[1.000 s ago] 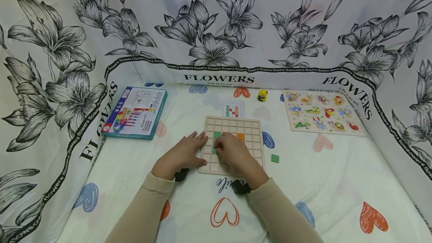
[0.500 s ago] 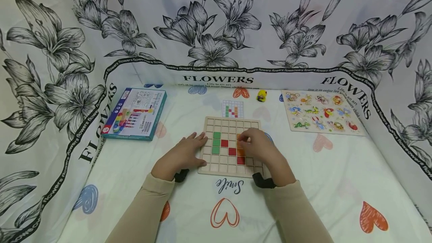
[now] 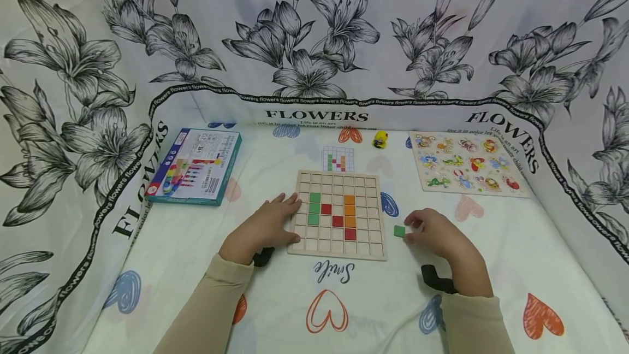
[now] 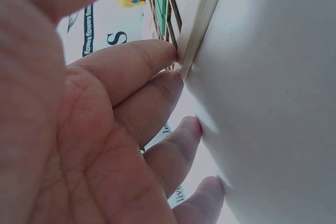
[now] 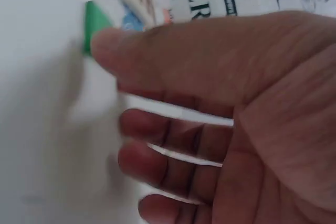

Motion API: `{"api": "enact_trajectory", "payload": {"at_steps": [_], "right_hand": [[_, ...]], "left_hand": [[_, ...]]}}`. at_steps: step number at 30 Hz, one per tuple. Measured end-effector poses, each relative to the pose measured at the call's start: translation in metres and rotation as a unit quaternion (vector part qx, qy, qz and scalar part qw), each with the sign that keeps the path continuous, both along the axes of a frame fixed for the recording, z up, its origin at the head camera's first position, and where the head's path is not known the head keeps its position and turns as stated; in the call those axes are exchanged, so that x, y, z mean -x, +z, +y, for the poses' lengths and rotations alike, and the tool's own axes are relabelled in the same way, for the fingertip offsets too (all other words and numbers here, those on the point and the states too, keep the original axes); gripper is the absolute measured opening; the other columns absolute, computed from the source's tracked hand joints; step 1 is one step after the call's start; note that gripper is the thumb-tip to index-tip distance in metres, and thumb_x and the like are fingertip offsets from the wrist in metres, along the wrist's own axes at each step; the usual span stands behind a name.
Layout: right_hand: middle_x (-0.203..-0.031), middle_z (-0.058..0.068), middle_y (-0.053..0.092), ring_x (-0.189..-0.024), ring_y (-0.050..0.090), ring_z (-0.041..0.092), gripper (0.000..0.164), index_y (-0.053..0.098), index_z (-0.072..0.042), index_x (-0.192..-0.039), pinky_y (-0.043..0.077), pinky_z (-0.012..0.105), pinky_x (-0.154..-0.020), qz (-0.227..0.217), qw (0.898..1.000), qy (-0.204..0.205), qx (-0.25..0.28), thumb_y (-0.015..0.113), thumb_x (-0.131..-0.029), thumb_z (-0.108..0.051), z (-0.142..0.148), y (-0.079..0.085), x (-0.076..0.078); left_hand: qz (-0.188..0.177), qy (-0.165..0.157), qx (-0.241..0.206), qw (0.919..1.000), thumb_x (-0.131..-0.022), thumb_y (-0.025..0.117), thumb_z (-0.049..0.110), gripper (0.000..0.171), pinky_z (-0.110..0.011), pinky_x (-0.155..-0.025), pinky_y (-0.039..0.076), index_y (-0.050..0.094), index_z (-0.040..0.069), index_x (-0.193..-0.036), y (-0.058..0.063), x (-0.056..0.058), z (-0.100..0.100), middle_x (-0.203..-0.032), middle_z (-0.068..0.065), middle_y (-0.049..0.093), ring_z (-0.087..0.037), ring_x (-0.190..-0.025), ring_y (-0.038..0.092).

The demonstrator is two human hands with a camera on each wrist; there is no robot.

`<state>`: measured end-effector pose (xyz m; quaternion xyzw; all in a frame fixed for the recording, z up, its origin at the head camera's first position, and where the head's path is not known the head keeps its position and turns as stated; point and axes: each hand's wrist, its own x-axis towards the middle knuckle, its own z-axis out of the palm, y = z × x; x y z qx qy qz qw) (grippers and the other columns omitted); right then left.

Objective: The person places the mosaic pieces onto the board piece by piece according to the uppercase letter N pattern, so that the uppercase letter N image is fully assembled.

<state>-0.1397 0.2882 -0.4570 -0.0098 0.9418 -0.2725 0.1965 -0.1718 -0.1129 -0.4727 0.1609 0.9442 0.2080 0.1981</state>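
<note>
A light wooden grid board (image 3: 363, 245) lies in the middle of the cloth in the head view. On it, green tiles (image 3: 313, 208) form a column at the left. Red tiles (image 3: 337, 221) step down diagonally to orange tiles (image 3: 349, 211) on the right. My left hand (image 3: 265, 225), fingers spread, rests at the board's left edge; the left wrist view has its fingertips against the rim. A loose green tile (image 3: 399, 231) lies right of the board. Beside it is my right hand (image 3: 439, 234), thumb and forefinger apart at the tile's right side. The thumb (image 5: 131, 51) overlaps the tile in the right wrist view.
A small card with a coloured grid pattern (image 3: 338, 158) lies just behind the board. Farther back stands a small yellow toy figure (image 3: 380, 139). A flat boxed set (image 3: 196, 165) is at the left, an insect puzzle board (image 3: 449, 189) at the right. A flowered cloth hangs behind.
My right hand has moved right, from the green column across the orange column, then off the board to the loose green tile. The left hand has stayed at the board's edge.
</note>
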Motion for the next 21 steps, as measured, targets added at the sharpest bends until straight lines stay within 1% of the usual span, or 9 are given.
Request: {"api": "enact_trajectory", "payload": {"at_steps": [3, 5, 10, 13, 16, 19, 21], "right_hand": [[-0.114, 0.012, 0.066, -0.102, 0.059, 0.029, 0.030, 0.075, -0.008, -0.119, 0.054, 0.045, -0.091, 0.012, 1.000, 0.001, 0.010, 0.086, -0.093, -0.017, -0.001, -0.009, -0.004], [-0.111, 0.011, 0.065, -0.100, 0.057, 0.028, 0.028, 0.075, -0.009, -0.118, 0.053, 0.043, -0.088, 0.026, 1.000, 0.001, 0.015, 0.086, -0.093, -0.017, -0.005, -0.013, -0.005], [-0.107, 0.009, 0.064, -0.096, 0.057, 0.026, 0.022, 0.076, -0.009, -0.117, 0.051, 0.040, -0.083, 0.051, 0.999, -0.002, 0.017, 0.082, -0.096, -0.013, -0.012, -0.019, -0.005], [-0.105, 0.008, 0.065, -0.094, 0.057, 0.025, 0.021, 0.074, -0.009, -0.116, 0.051, 0.038, -0.081, 0.058, 0.998, -0.013, 0.010, 0.081, -0.096, -0.012, -0.014, -0.020, -0.005], [-0.100, 0.007, 0.067, -0.090, 0.058, 0.025, 0.018, 0.071, -0.010, -0.114, 0.050, 0.036, -0.077, 0.069, 0.997, -0.033, 0.003, 0.079, -0.098, -0.012, -0.016, -0.020, -0.003], [-0.095, 0.006, 0.068, -0.086, 0.058, 0.024, 0.013, 0.072, -0.011, -0.112, 0.048, 0.035, -0.073, 0.099, 0.994, -0.045, -0.004, 0.076, -0.100, -0.013, -0.021, -0.015, -0.001], [-0.096, 0.005, 0.071, -0.085, 0.058, 0.023, 0.010, 0.073, -0.011, -0.111, 0.047, 0.035, -0.073, 0.126, 0.991, -0.044, -0.008, 0.075, -0.102, -0.013, -0.027, -0.010, 0.000]], "left_hand": [[-0.001, 0.002, -0.001, 1.0000, -0.089, 0.093, 0.030, 0.095, -0.061, -0.137, 0.015, 0.043, 0.014, -0.169, 0.000, 0.000, 0.000, -0.180, -0.003, 0.030, -0.036, -0.170, 0.017], [-0.004, 0.004, 0.000, 1.0000, -0.089, 0.092, 0.030, 0.095, -0.060, -0.137, 0.015, 0.043, 0.015, -0.169, 0.001, -0.001, 0.000, -0.180, -0.002, 0.030, -0.035, -0.171, 0.017], [-0.005, 0.002, 0.000, 1.0000, -0.089, 0.092, 0.030, 0.095, -0.060, -0.137, 0.015, 0.043, 0.015, -0.169, 0.001, -0.001, 0.000, -0.180, -0.002, 0.030, -0.035, -0.171, 0.017], [-0.003, 0.002, -0.001, 1.0000, -0.089, 0.092, 0.030, 0.094, -0.060, -0.138, 0.015, 0.043, 0.014, -0.169, 0.001, -0.001, 0.000, -0.180, -0.002, 0.030, -0.035, -0.170, 0.017], [-0.002, 0.004, -0.002, 1.0000, -0.090, 0.092, 0.030, 0.094, -0.059, -0.138, 0.015, 0.043, 0.014, -0.169, 0.001, -0.001, 0.001, -0.180, -0.002, 0.030, -0.035, -0.171, 0.017], [-0.005, 0.006, -0.001, 1.0000, -0.089, 0.092, 0.031, 0.095, -0.059, -0.138, 0.015, 0.043, 0.015, -0.169, 0.001, -0.001, 0.001, -0.180, -0.001, 0.030, -0.034, -0.171, 0.016], [-0.006, 0.007, -0.001, 1.0000, -0.089, 0.092, 0.031, 0.095, -0.059, -0.138, 0.014, 0.043, 0.015, -0.169, 0.002, -0.001, 0.001, -0.180, -0.001, 0.029, -0.034, -0.171, 0.016]]}}
